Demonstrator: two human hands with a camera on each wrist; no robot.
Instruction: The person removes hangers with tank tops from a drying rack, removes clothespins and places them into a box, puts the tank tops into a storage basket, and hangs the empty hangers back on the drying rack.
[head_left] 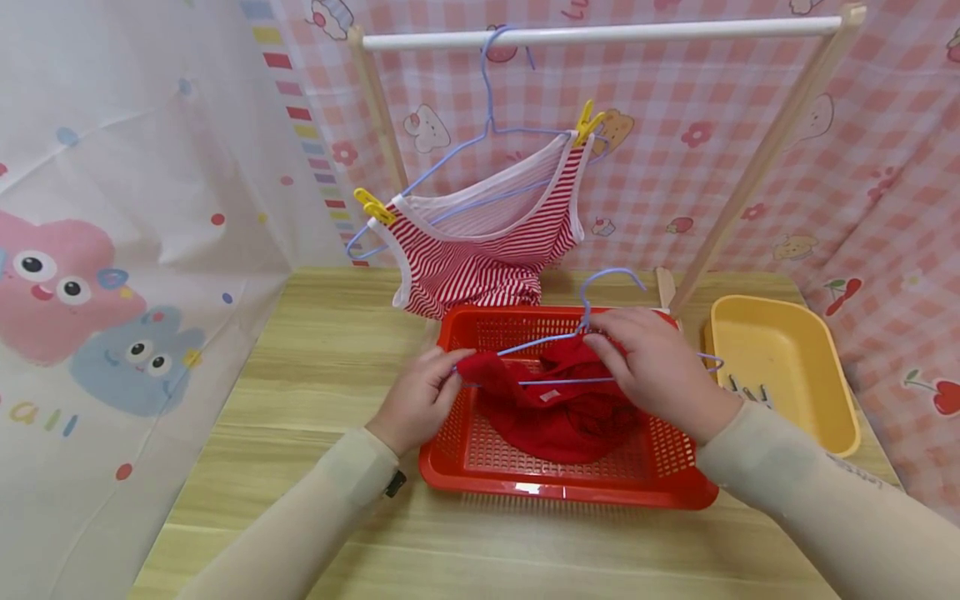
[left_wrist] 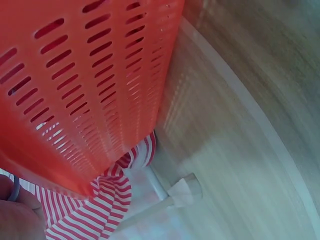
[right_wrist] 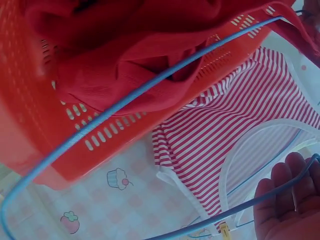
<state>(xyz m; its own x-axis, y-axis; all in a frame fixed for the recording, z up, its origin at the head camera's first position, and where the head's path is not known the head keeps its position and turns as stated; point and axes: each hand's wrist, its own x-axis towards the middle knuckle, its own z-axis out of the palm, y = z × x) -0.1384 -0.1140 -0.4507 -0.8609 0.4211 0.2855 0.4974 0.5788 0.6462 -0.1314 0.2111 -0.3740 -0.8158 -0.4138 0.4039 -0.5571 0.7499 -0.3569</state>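
My left hand point(head_left: 420, 396) pinches the strap of a red tank top point(head_left: 570, 429) around the left end of a blue wire hanger point(head_left: 540, 342). Most of the top lies bunched in a red slotted basket point(head_left: 487, 485). With my right hand point(head_left: 660, 371) I hold the hanger just below its hook. In the right wrist view the fingers curl under the hanger's upper wire, while its lower bar point(right_wrist: 150, 85) crosses in front of the red cloth. The hanger's right end sticks out past my right hand, bare of cloth. In the left wrist view, basket wall hides most of the left hand.
Behind the basket, a striped tank top point(head_left: 480, 258) hangs from another blue hanger point(head_left: 450, 154) on a white rail point(head_left: 637, 33), fastened by yellow clothespins point(head_left: 588, 125). A yellow tray point(head_left: 795, 358) with several small clips point(head_left: 748, 392) stands at the right on the wooden table point(head_left: 300, 400).
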